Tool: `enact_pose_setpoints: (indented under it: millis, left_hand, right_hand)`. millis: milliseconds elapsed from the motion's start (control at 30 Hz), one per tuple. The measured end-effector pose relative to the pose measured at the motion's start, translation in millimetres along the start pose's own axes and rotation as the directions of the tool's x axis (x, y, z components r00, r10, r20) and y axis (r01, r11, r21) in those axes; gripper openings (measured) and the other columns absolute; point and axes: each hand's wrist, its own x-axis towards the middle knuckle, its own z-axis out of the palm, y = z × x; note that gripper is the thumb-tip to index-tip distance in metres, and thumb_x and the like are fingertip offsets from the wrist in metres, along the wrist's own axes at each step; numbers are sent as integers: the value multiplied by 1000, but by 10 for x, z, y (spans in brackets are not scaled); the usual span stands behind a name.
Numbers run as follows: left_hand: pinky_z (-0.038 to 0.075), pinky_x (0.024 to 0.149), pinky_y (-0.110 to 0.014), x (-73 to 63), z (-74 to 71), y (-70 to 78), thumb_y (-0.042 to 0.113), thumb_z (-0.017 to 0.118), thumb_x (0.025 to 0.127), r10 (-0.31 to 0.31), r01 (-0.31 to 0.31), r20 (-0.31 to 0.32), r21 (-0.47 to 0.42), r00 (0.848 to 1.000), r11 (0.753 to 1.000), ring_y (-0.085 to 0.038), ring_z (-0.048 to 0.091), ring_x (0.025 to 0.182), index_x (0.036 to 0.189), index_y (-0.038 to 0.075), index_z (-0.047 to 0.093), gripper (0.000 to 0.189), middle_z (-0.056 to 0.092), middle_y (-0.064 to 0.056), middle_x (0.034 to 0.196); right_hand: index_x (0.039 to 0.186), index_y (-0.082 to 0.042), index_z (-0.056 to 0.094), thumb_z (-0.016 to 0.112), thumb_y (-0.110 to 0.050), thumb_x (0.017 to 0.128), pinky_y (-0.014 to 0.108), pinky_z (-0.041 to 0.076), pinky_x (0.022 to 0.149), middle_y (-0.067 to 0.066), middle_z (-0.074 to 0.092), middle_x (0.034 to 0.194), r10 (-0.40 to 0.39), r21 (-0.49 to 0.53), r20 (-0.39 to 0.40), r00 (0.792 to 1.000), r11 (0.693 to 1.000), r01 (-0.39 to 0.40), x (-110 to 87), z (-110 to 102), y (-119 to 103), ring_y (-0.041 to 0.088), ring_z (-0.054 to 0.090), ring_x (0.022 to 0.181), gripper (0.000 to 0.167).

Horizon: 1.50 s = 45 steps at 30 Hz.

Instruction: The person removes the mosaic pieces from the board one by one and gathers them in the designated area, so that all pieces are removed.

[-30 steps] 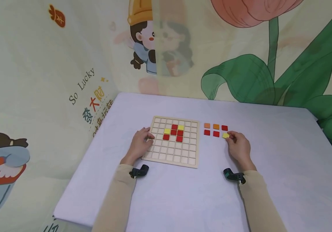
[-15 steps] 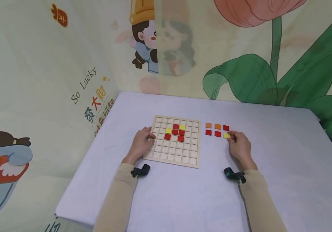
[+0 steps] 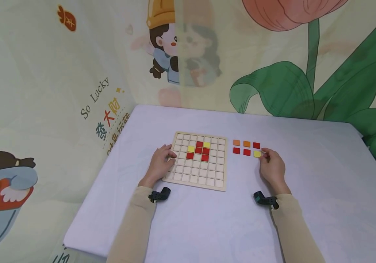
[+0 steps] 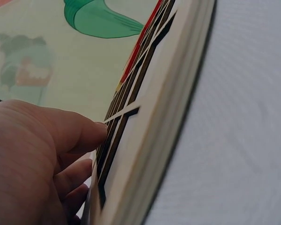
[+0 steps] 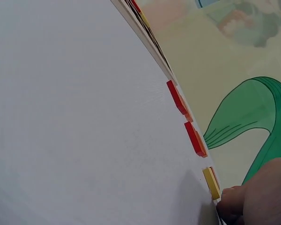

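Observation:
A square wooden grid board point(image 3: 192, 180) lies on the white table, with several red tiles and two yellow tiles set in its upper middle cells. My left hand point(image 3: 157, 164) rests at the board's left edge; in the left wrist view, the thumb point(image 4: 79, 131) lies over the edge of the grid. To the right of the board, small square tiles form two short rows. My right hand point(image 3: 272, 168) is beside the yellow tile point(image 3: 257, 154) at the end of the near row, fingertips right at its right side. That tile lies flat in the right wrist view.
The far row has two orange tiles point(image 3: 246, 144) and a red tile point(image 3: 256, 145); two more red tiles point(image 3: 236, 151) lie in the near row. A printed cloth backdrop point(image 3: 201, 95) stands behind the table point(image 3: 207, 226). Each wrist wears a black camera point(image 3: 160, 194).
My right fingertips have drawn slightly right off the yellow tile, so more of it shows. The left hand stays at the board's edge. The head view has shifted slightly.

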Motion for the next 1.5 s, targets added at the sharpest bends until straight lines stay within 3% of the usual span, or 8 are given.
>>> enact_pose_setpoints:
  millis: [200, 367, 567, 767, 933, 1133, 1267, 1500]
  left_hand:
    - [9, 124, -37, 7, -6, 3, 10, 60, 91, 9, -9, 4, 2, 1000, 1000, -26, 26, 146, 95, 9, 68, 9, 44, -10, 150]
    - [10, 124, -38, 1, -14, 10, 10, 60, 91, 2, -2, 0, -2, 1000, 1000, -27, 26, 146, 95, 9, 68, 9, 44, -11, 150]
    - [9, 124, -37, 0, 1, 2, 11, 60, 91, -9, 9, 8, -8, 1000, 1000, -26, 24, 147, 93, 10, 68, 8, 44, -10, 150]
    - [10, 124, -38, 10, 15, 0, 11, 59, 91, 3, -3, 0, 1, 1000, 1000, -27, 25, 146, 93, 10, 68, 9, 44, -11, 150]
    - [10, 124, -38, 5, 19, -2, 11, 59, 92, 1, -1, -6, -4, 1000, 1000, -28, 25, 146, 93, 10, 68, 9, 44, -11, 150]
    - [9, 124, -37, -34, 32, -26, 11, 60, 92, -19, 19, -1, -9, 1000, 1000, -26, 25, 147, 94, 11, 68, 9, 44, -9, 150]
    - [9, 124, -37, -41, 37, -25, 10, 60, 92, -10, 10, 2, -9, 1000, 1000, -27, 26, 146, 96, 10, 68, 9, 44, -10, 150]
    - [8, 124, -36, -6, 18, -8, 11, 60, 93, -12, 12, 0, 2, 1000, 1000, -25, 25, 147, 96, 11, 68, 9, 43, -9, 151]
  right_hand:
    - [134, -2, 54, 46, -12, 101, 41, 47, 85, 18, 53, 112, 98, 87, -56, 994, 992, -93, -16, 2, -21, 32, 48, 101, 35]
    - [131, -4, 57, 47, -13, 100, 34, 43, 78, 16, 53, 111, 89, 134, -95, 992, 988, -76, -45, 22, -123, 29, 47, 100, 34]
    - [125, -5, 61, 52, -14, 98, 31, 43, 76, 13, 55, 109, 15, 230, -40, 999, 973, -5, -159, 113, -392, 27, 47, 97, 30]
    - [121, -5, 63, 58, -13, 96, 28, 44, 72, 10, 59, 106, -76, 263, 77, 994, 963, 54, -324, 295, -675, 23, 48, 92, 27]
    - [117, -6, 65, 60, -12, 94, 29, 43, 65, 8, 60, 102, -160, 251, 149, 976, 961, 119, -400, 434, -892, 23, 48, 85, 24]
    - [116, -7, 69, 64, -17, 92, 35, 51, 73, 6, 65, 103, -282, 110, 233, 931, 958, 263, -443, 619, -1110, 22, 56, 87, 27]
    - [117, -7, 69, 67, -17, 90, 37, 53, 79, 7, 66, 105, -263, 108, 272, 926, 964, 243, -458, 698, -1205, 23, 58, 91, 29]
    - [117, -7, 67, 70, -19, 90, 38, 51, 87, 8, 63, 109, -215, 173, 264, 940, 970, 173, -421, 792, -1224, 24, 56, 99, 30]
